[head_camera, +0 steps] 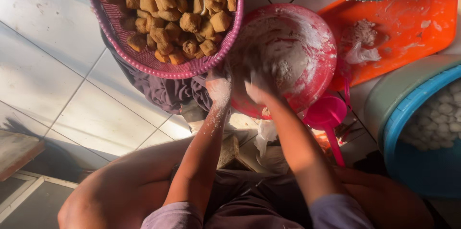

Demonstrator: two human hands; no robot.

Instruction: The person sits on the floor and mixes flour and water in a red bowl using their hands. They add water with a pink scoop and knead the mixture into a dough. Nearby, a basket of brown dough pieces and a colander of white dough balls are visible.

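Tiled home-kitchen floor point(96, 118), fried tofu basket point(144, 63)

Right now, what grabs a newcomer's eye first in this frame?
Top centre, a round pink woven plastic basket heaped with golden-brown fried cubes. Just right of it, a red plastic bowl dusted with white flour, where the flour-coated left hand and right hand meet at its near rim. At the right edge sits a blue plastic tub of pale white balls.

Both hands floury, L hand point(218, 90) & R hand point(259, 90) close together.
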